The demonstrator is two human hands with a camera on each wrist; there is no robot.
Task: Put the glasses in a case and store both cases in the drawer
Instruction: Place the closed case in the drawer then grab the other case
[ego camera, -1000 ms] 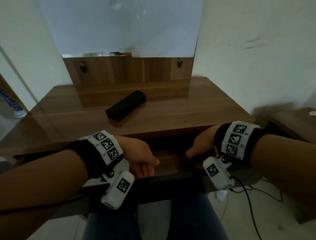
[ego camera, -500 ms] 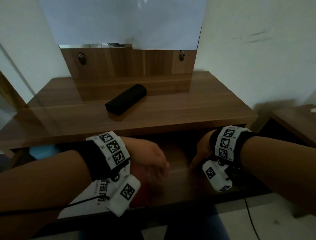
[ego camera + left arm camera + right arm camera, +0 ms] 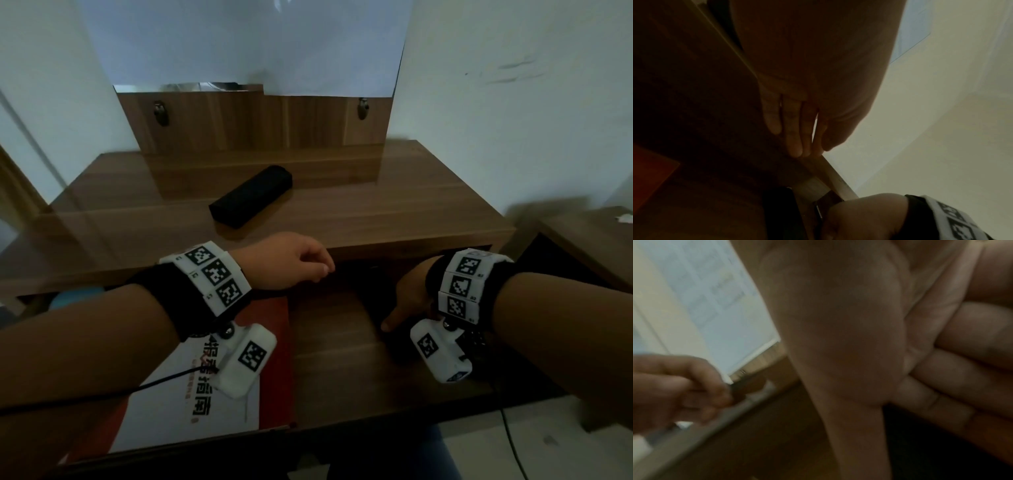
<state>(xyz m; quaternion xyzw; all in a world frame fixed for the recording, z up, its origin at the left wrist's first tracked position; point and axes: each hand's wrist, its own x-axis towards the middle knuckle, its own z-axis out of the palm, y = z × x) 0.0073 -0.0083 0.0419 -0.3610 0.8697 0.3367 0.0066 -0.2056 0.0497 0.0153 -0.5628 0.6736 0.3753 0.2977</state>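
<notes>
One black glasses case lies at an angle on the wooden desk top. The drawer below stands pulled out. My right hand is down in its right part, fingers curled over a second dark case, which the left wrist view shows as a black bar beside that hand. My left hand hovers at the desk's front edge, fingers loosely curled and holding nothing. No glasses are in sight.
A red and white printed booklet lies in the drawer's left half. A wooden back panel with two hooks rises behind the desk under a white sheet. A lower side table stands to the right; a cable hangs below.
The drawer has come further out towards me. My left hand rose from inside the drawer to the desk's front edge. My right hand stayed low in the drawer's right part.
</notes>
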